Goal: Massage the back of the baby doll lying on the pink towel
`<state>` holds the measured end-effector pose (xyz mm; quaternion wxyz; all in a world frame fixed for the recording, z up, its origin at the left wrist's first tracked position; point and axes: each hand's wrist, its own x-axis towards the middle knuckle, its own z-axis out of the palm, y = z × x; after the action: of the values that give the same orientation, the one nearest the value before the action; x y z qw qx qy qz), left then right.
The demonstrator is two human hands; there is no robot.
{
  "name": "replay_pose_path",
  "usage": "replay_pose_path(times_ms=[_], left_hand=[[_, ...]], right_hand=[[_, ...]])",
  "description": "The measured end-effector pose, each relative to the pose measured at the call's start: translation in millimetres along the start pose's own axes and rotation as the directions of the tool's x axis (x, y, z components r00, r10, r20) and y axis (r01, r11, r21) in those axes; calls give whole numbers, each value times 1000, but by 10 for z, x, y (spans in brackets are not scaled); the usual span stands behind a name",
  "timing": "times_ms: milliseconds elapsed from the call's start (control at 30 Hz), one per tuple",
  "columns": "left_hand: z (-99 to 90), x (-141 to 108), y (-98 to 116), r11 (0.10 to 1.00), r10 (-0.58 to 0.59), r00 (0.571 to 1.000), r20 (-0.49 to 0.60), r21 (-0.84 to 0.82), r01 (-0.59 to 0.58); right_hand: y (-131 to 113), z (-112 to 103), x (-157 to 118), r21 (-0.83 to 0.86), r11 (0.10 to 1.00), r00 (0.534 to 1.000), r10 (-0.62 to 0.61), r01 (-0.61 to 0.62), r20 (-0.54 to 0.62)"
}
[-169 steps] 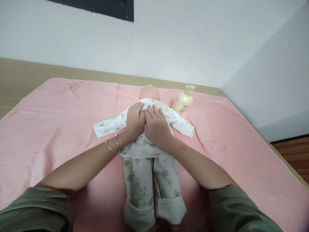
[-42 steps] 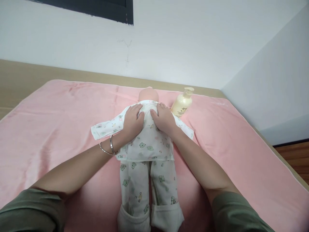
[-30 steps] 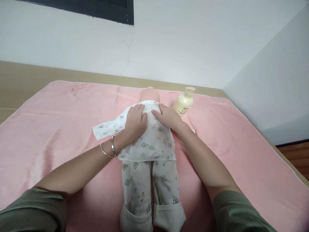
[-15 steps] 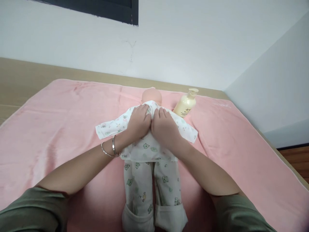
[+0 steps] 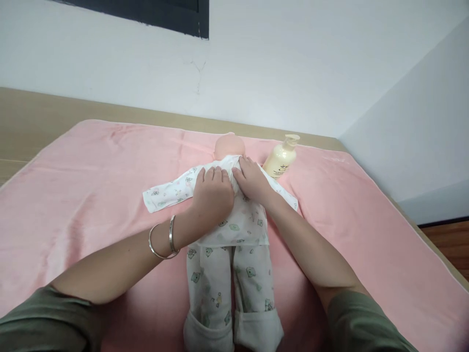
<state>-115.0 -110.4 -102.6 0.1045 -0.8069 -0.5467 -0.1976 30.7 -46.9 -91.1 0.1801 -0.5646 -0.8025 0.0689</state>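
Note:
A baby doll (image 5: 229, 145) lies along the middle, its head at the far end, dressed in a white top (image 5: 249, 227) with small green animal prints. My left hand (image 5: 213, 195) is on the chest of the top, fingers curled down onto the cloth near the front opening; its fingertips are hidden. Beside it, my right hand (image 5: 254, 180) rests near the collar with fingers stretched out and thumb apart. Matching trousers (image 5: 216, 288) with turned-up white cuffs cover the legs. Both sleeves spread sideways.
A pink blanket (image 5: 120, 190) lies under the doll. Right of the head, a cream pump bottle (image 5: 281, 159) leans at a tilt. Behind the blanket, a wooden surface edge (image 5: 47, 105) meets a white wall (image 5: 274, 63). A dark frame (image 5: 176, 17) is at the top.
My left hand has slid slightly down the chest and its fingers have curled. My right hand has shifted a little toward the collar and flattened out. The doll and bottle stay in place.

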Motion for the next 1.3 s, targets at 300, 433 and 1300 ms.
replay_pose_path(times_ms=[300,433,1300], left_hand=[[234,300,-411,999,17,997,75,-36,-15],[218,168,-268,996,91,996,25,6,-91],[87,40,-67,989,115,989,-92,-87,-123]], right_hand=[[-462,179,-613,-334,935,981,-163,119,-106],[-349,97,-455,-322,918,970,-241,232,11],[-2,-124,-65,-36,986,979,166,-163,119]])
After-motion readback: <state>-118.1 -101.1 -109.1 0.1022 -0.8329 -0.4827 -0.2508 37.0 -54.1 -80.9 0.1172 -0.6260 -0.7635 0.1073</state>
